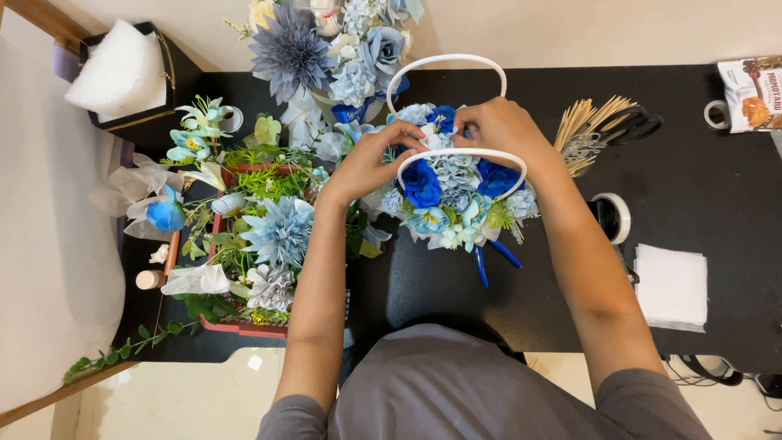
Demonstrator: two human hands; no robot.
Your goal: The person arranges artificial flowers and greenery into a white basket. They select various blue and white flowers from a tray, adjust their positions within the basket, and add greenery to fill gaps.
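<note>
A small flower arrangement (452, 195) of blue and pale blue artificial flowers sits in the middle of the black table (700, 163), with two white looped handles (456, 59) arching over it. My left hand (371, 163) reaches in from the left, its fingertips pinching among the flowers near the front handle. My right hand (501, 126) comes from the right, fingers closed on a pale flower at the top of the arrangement between the handles. Blue-handled pliers (493, 257) lie partly under the arrangement.
A red crate (236, 326) of loose flowers and greenery stands at left. A vase bouquet (334, 49) is behind. Wooden sticks and scissors (599, 126), a tape roll (615, 216), white paper sheets (669, 285), a snack packet (753, 94) lie right. A black box with white foam (122, 73) sits far left.
</note>
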